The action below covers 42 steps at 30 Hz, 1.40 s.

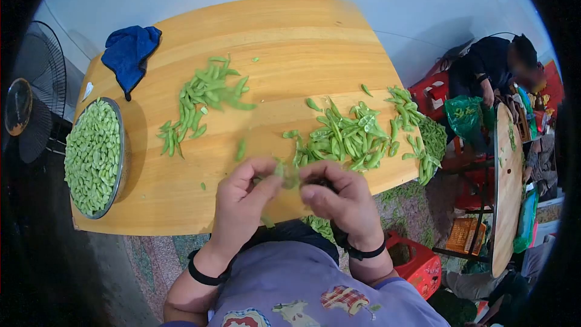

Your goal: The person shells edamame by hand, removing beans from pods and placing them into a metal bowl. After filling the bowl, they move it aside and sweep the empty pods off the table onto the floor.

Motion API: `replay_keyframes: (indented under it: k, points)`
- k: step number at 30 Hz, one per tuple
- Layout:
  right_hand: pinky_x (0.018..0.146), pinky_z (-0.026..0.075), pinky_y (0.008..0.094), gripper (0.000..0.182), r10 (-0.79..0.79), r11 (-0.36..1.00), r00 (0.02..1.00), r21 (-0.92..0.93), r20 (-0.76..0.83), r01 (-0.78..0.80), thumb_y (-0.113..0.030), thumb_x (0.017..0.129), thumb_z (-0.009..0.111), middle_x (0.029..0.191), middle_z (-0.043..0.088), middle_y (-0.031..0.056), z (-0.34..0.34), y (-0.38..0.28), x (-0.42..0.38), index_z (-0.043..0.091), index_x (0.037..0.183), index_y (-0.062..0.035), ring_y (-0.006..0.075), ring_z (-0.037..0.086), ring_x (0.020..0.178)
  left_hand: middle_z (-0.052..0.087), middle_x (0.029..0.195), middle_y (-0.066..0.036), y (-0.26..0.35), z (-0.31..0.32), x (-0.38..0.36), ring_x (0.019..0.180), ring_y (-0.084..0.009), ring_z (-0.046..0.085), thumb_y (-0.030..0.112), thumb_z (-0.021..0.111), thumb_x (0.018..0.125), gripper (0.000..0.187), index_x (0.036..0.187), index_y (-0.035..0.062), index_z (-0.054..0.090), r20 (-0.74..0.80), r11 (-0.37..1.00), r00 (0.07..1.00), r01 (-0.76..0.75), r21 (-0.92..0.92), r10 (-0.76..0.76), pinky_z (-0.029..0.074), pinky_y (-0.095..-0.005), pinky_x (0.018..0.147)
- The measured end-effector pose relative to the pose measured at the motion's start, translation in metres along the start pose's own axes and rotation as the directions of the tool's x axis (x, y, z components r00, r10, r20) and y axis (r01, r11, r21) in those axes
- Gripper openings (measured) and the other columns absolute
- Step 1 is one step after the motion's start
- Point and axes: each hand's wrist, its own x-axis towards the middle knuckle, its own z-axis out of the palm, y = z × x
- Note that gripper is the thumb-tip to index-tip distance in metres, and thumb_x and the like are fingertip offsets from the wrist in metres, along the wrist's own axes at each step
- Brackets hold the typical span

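I have both hands up over the near edge of the counter (266, 54), fingertips turned toward each other and close together. My left hand (243, 191) is curled, thumb and forefinger pinching a green pod (281, 170) that shows only as a blur in the gap between my two hands. My right hand (346, 201) is bent in just beside it, thumb and fingers curved round a dark patch; with the blur there, I cannot tell whether it grips the pod's other end. I have a black band on each wrist.

Past my left hand, a loose pile of pods (203, 94) lies on the left half of the counter, with one stray pod (241, 150) nearer to me. Beyond my right hand sits a broader heap of pods (348, 139), and more pods (404, 108) lie along the right edge. At the left edge stands a metal bowl (125, 166), filled to the rim with pale green beans (92, 157). A crumpled blue cloth (132, 54) lies at the far left corner.

A fan (39, 79) stands left of the counter. Near my right elbow is a red stool (419, 266). Farther right, another person in dark clothing (487, 63) bends beside a green plastic bag (465, 115) and a second table (507, 188).
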Motion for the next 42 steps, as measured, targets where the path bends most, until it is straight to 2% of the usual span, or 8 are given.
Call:
replay_keyframes:
  k: [5,19,27,33,36,38,41,42]
  points:
    - [0.060,0.042,0.0179,0.030,-0.125,0.987,0.992,-0.106,-0.021,0.122,-0.003,0.080,0.060,0.089,0.055,0.0020,-0.009,-0.017,-0.003,0.052,0.108,0.0025,0.0043,0.049,0.073,0.056,0.075,-0.002,0.002,0.003,0.001,0.067,-0.0101,0.054,-0.001,0.056,0.079,0.013,0.092,0.0007,0.054,0.058,0.882,0.945,-0.322,0.346,0.322,0.043,-0.0232,0.061]
    - [0.057,0.042,0.0208,0.016,-0.144,0.866,0.952,-0.431,0.270,0.253,-0.007,0.080,0.062,0.073,0.057,0.0016,-0.017,-0.017,0.003,0.055,0.093,0.0007,0.0052,0.049,0.067,0.054,0.076,-0.011,0.016,0.002,-0.004,0.069,-0.0268,0.056,-0.006,0.057,0.073,0.016,0.085,0.0026,0.051,0.379,0.603,0.818,-0.574,0.553,0.432,0.045,-0.0325,0.060]
    - [0.050,0.036,0.0178,0.014,0.084,0.980,0.977,-0.196,0.194,-0.045,-0.011,0.082,0.060,0.072,0.055,0.0000,-0.014,-0.013,0.005,0.056,0.089,0.0003,0.0038,0.047,0.060,0.055,0.078,-0.010,0.013,0.000,-0.005,0.068,-0.0263,0.057,-0.005,0.056,0.073,0.017,0.087,0.0048,0.054,0.423,0.581,0.798,-0.602,0.548,0.429,0.046,-0.0328,0.059]
    - [0.039,0.025,0.0182,0.010,0.251,0.917,0.923,0.233,0.291,-0.323,-0.011,0.082,0.059,0.063,0.049,0.0002,-0.015,0.005,0.010,0.057,0.086,-0.0019,0.0036,0.035,0.043,0.054,0.078,-0.008,-0.002,-0.008,-0.001,0.067,-0.0274,0.054,-0.004,0.053,0.076,0.016,0.089,0.0063,0.054,0.540,0.414,0.600,-0.799,0.435,0.590,0.046,-0.0320,0.057]
    - [0.034,0.021,0.0168,0.013,0.236,0.876,0.946,0.374,0.221,-0.306,-0.008,0.079,0.061,0.061,0.050,0.0020,-0.009,0.008,0.011,0.056,0.086,0.0020,0.0021,0.033,0.040,0.055,0.079,-0.007,-0.007,-0.007,-0.004,0.067,-0.0219,0.054,-0.004,0.052,0.076,0.017,0.091,0.0054,0.053,0.448,0.487,0.669,-0.741,0.463,0.593,0.046,-0.0285,0.057]
    - [0.041,0.030,0.0177,0.015,0.198,0.955,0.974,0.204,0.111,-0.217,-0.013,0.083,0.058,0.065,0.051,0.0014,-0.007,0.005,0.009,0.056,0.090,0.0006,0.0044,0.040,0.047,0.055,0.081,-0.005,-0.006,-0.004,-0.008,0.065,-0.0138,0.052,-0.004,0.052,0.075,0.016,0.089,0.0043,0.051,0.101,0.981,0.994,-0.069,0.180,0.051,0.043,-0.0237,0.055]
    - [0.049,0.037,0.0183,0.025,-0.008,0.985,0.989,-0.170,-0.151,-0.018,-0.011,0.082,0.058,0.070,0.055,0.0029,-0.006,0.001,0.006,0.054,0.103,0.0034,0.0044,0.047,0.058,0.053,0.081,-0.003,0.012,-0.025,0.013,0.064,-0.0080,0.047,0.000,0.049,0.076,0.011,0.086,0.0048,0.049,0.161,0.946,0.974,0.196,-0.258,-0.158,0.037,-0.0193,0.054]
    - [0.049,0.037,0.0183,0.025,-0.013,0.986,0.988,-0.168,-0.153,-0.013,-0.011,0.082,0.058,0.070,0.055,0.0029,-0.009,0.002,0.006,0.054,0.103,0.0034,0.0044,0.047,0.058,0.053,0.079,-0.003,0.018,-0.033,0.023,0.062,-0.0079,0.045,0.002,0.046,0.076,0.009,0.084,0.0055,0.048,0.136,0.972,0.981,0.159,-0.171,-0.136,0.035,-0.0184,0.053]
